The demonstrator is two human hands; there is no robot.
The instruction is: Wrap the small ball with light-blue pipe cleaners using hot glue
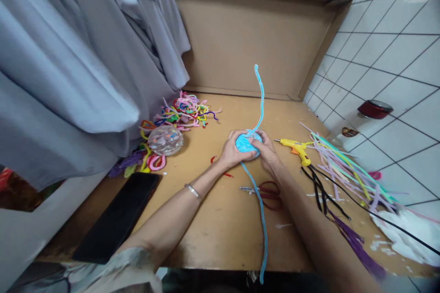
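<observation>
A round bowl-like piece [244, 143] wrapped in light-blue pipe cleaner sits between my two hands. My left hand [231, 150] grips its left side, fingers curled around the far edge. On the right, my right hand [267, 150] holds the other side, its thumb lying on the blue strands. One blue pipe cleaner end [261, 100] rises in a curve beyond the piece. Another blue length [260, 210] trails toward me past the table's front edge. Beneath that strand lie red-handled scissors [271, 196].
A yellow glue gun [296, 148] lies right of my hands, near loose pipe cleaners [343, 169] and a lidded jar [364, 121]. Left are a clear ball [165, 140], colourful pipe cleaner scraps [185, 107] and a black phone [118, 215]. A cardboard panel [254, 36] stands behind; grey cloth [85, 55] hangs left.
</observation>
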